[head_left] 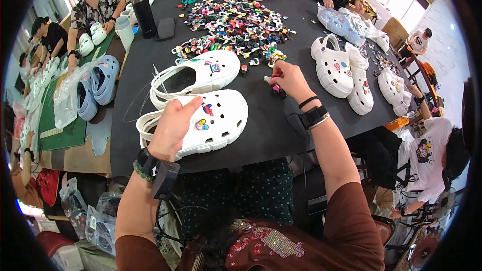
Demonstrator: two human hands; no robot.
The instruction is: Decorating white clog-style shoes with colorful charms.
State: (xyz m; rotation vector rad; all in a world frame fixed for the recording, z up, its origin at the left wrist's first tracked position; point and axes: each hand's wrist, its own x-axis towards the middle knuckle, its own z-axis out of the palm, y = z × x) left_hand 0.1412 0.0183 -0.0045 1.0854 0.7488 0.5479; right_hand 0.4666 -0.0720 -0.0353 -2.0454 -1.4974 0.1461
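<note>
My left hand (170, 129) grips a white clog (228, 120) by its heel side, thumb over the upper. Two charms sit on that clog: a red and blue figure (207, 109) and a yellow and blue piece (202, 125). Just behind it lies a second white clog (228, 68) with a small blue and red charm; a clear plastic loop (143, 103) hangs by the heels. Right of the clogs, the fingers of my right hand (292, 81) are pinched on a small pink and white shoe charm (273, 77). A dark charm (277, 90) shows under that hand.
A big pile of colourful charms (236, 20) covers the table's far middle. White clogs (334, 70) stand to the right, blue clogs (104, 80) to the left. A black tumbler (143, 15) and a phone (165, 28) are at the back left. Other people work around the tables.
</note>
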